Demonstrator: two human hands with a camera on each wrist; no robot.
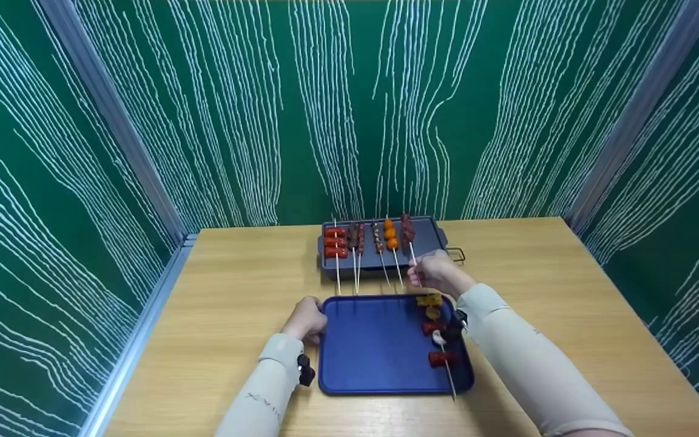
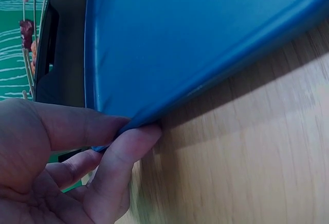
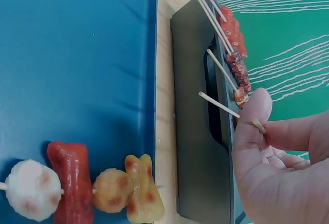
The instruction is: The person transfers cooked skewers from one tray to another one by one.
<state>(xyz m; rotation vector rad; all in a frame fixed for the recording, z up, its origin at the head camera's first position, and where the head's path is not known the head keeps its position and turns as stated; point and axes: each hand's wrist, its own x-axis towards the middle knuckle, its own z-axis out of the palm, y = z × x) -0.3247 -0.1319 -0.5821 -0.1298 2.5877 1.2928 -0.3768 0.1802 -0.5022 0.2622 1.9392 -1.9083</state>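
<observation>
My left hand point(image 1: 308, 318) pinches the left rim of a blue tray point(image 1: 374, 352) near its far corner; the left wrist view shows thumb and finger on the edge point(image 2: 169, 98). With my right hand point(image 1: 437, 271) I pinch the bare stick of a dark red meat skewer point(image 1: 407, 229), the rightmost on a black grill pan point(image 1: 428, 240). The stick's end point(image 3: 258, 126) pokes out between thumb and forefinger in the right wrist view. On the tray's right side lies a mixed skewer point(image 1: 440, 359) with red, white and yellow pieces, partly covered by my right wrist in the head view.
Other skewers lie on the pan: red sausage pieces point(image 1: 335, 243), two darker meat ones point(image 1: 360, 238), a speckled one point(image 1: 377, 237) and orange balls point(image 1: 391, 233). Their sticks reach over the front edge towards the tray. A wire handle point(image 1: 459, 254) sticks out right. Green walls surround the wooden table point(image 1: 234, 273).
</observation>
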